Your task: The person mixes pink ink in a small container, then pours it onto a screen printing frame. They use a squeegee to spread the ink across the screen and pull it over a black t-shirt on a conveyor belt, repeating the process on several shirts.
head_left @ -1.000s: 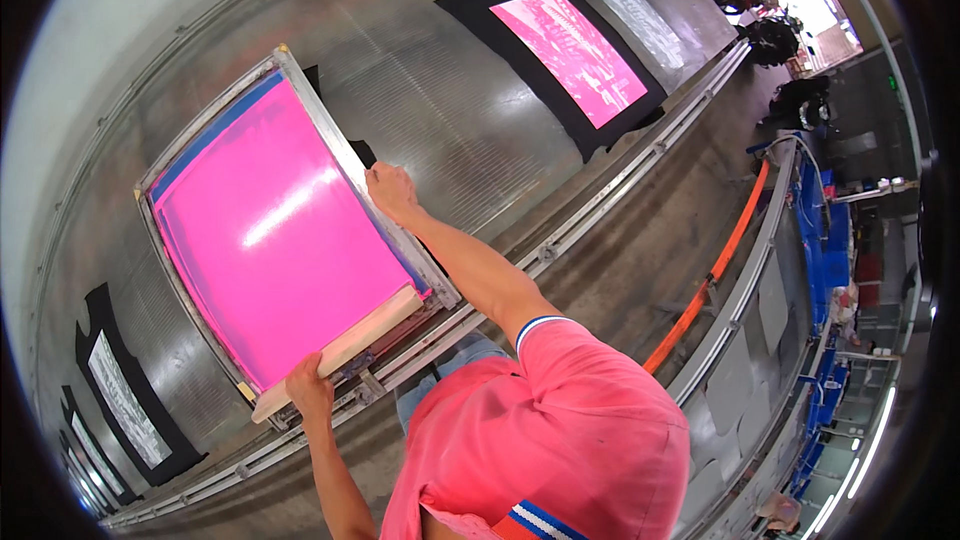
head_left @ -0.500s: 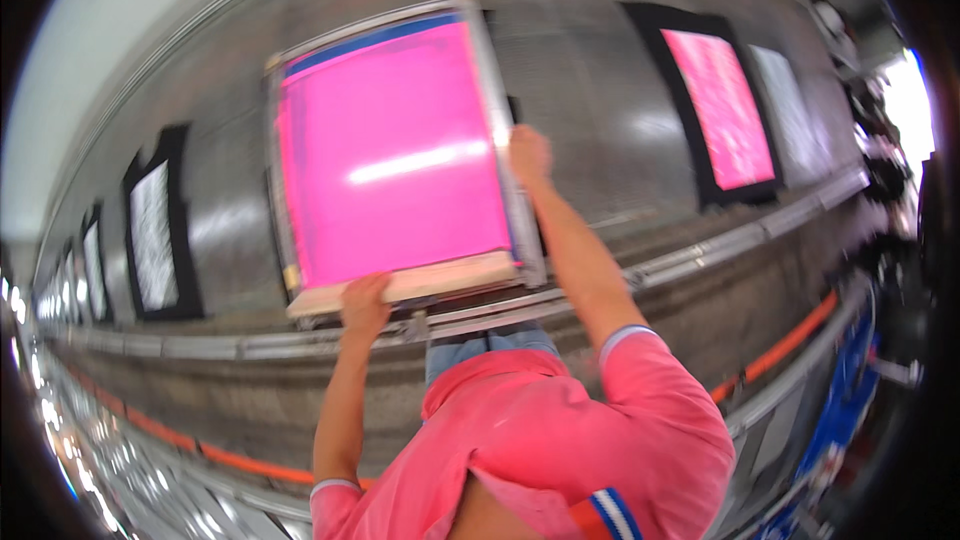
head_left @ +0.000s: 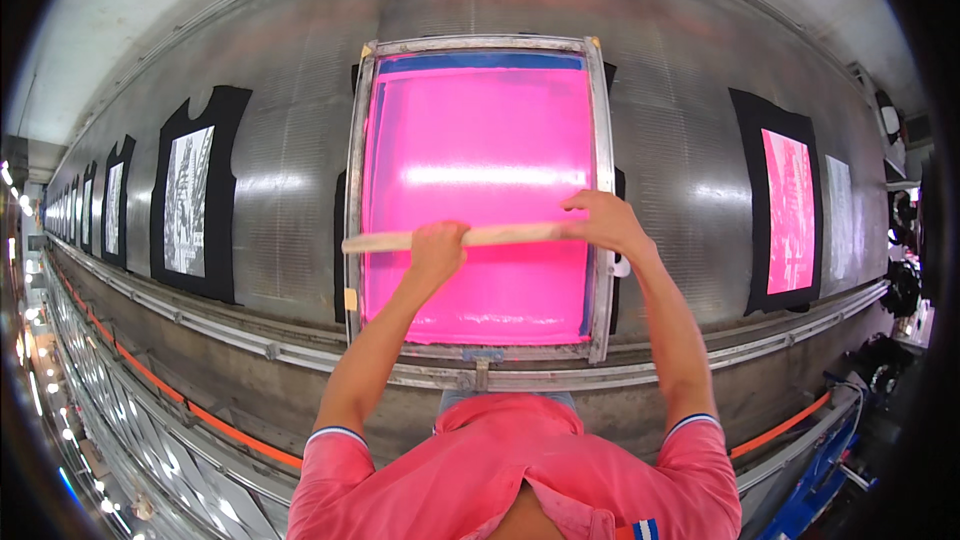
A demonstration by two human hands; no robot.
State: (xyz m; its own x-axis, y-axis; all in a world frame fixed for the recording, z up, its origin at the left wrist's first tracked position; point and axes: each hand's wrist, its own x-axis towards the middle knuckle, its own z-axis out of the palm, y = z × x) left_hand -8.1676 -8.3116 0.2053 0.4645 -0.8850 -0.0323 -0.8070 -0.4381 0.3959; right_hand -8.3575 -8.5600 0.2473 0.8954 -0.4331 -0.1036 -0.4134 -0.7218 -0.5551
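A wooden-handled squeegee [head_left: 515,234] lies crosswise over the middle of a screen-printing frame [head_left: 603,140]. Bright pink ink [head_left: 480,120] covers the mesh, with a blue strip along its far edge. My left hand [head_left: 438,248] is closed around the squeegee's handle left of centre. At the handle's right end, my right hand [head_left: 612,225] grips it, with a finger reaching out over the ink. The squeegee's blade is hidden under the wood. Black fabric edges [head_left: 340,230] stick out from beneath the frame on both sides.
Black garment pieces with white prints [head_left: 188,200] lie in a row on the long grey table to the left. To the right is a black piece with a pink print [head_left: 788,210], beside a pale rectangle [head_left: 839,218]. A metal rail [head_left: 270,348] runs along the near edge.
The squeegee has gone from the frame's near edge to mid-screen, with my left hand on it. My right hand has left the frame's right side and taken the squeegee. The view has shifted.
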